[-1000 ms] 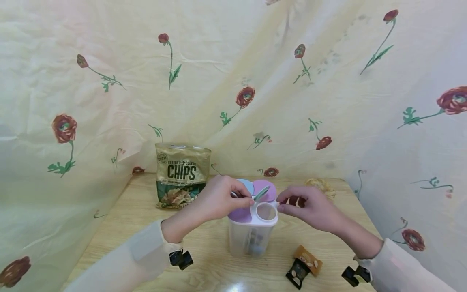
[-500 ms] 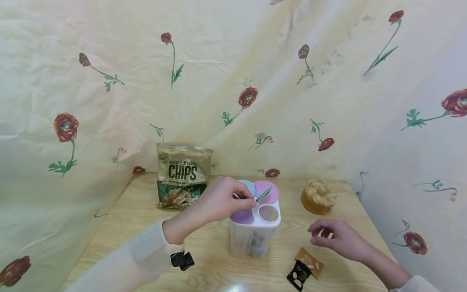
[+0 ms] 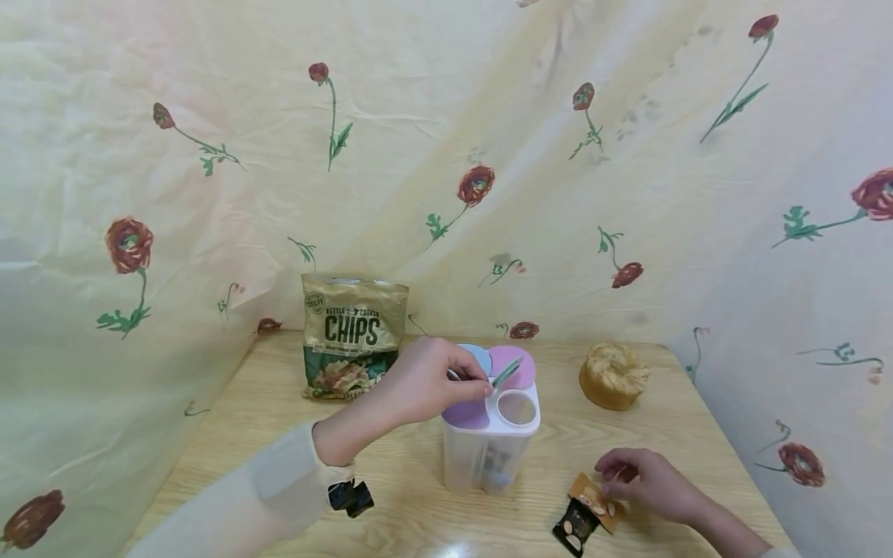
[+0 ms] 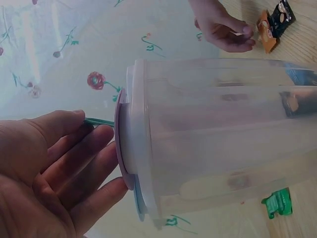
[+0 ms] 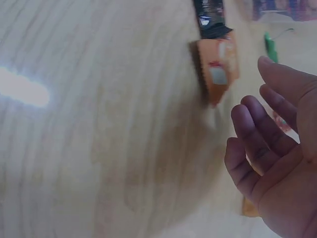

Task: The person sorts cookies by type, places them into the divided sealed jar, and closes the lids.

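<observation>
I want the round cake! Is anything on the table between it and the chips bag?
Yes, in the head view: the clear container with pastel lids, with the left hand on top, sits between chips bag and cake.

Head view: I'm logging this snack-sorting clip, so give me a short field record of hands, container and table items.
left hand: rests on the container's lid, fingers at a green flap
right hand: open, fingertips at the orange snack packet
container: clear plastic, upright, one round opening uncovered
black snack packet: beside the orange one
chips bag: upright at the back
bun: right of the container
table: light wood
</observation>
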Available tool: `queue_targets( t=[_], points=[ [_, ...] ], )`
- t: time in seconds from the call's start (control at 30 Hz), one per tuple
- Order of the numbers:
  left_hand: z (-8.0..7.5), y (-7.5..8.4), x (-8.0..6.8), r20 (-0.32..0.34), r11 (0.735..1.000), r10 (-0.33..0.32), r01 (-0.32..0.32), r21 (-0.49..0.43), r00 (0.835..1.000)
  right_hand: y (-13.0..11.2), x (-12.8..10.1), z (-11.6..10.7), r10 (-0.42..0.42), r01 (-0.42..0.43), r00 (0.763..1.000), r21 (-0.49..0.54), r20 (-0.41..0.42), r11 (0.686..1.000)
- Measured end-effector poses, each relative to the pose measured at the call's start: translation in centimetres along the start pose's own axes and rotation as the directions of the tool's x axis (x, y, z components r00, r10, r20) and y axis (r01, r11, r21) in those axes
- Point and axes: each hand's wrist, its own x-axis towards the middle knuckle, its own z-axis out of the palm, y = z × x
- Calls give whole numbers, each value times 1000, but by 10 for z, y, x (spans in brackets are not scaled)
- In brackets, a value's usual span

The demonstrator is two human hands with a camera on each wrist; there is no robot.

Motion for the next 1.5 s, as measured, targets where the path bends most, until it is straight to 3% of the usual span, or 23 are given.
queue_targets(
  t=[0.23,0.6,0.87,1.03,1.27,1.5],
  points=[
    [0,1,1,3,1000,-7,7,10,1000,6,6,8,16,-17,998,7,60,1000],
    [2,0,2,8,1000,-14,14,8,1000,10,10,11,32,-31,997,-12,77,999],
    [1,2,1,7,1000,-21,21,1,1000,9,12,7,51,-59,991,64,125,996],
    [-1,4,0,6,1000,-26,26,-1,1000,0,13,2,27,-31,995,37,92,999],
    [-1,4,0,9,999,-32,32,4,999,-30,14,-9,-35,35,999,31,17,999],
    [0,3,1,17,999,-31,31,-14,999,-64,15,-23,-152,150,984,-26,-98,988]
  ],
)
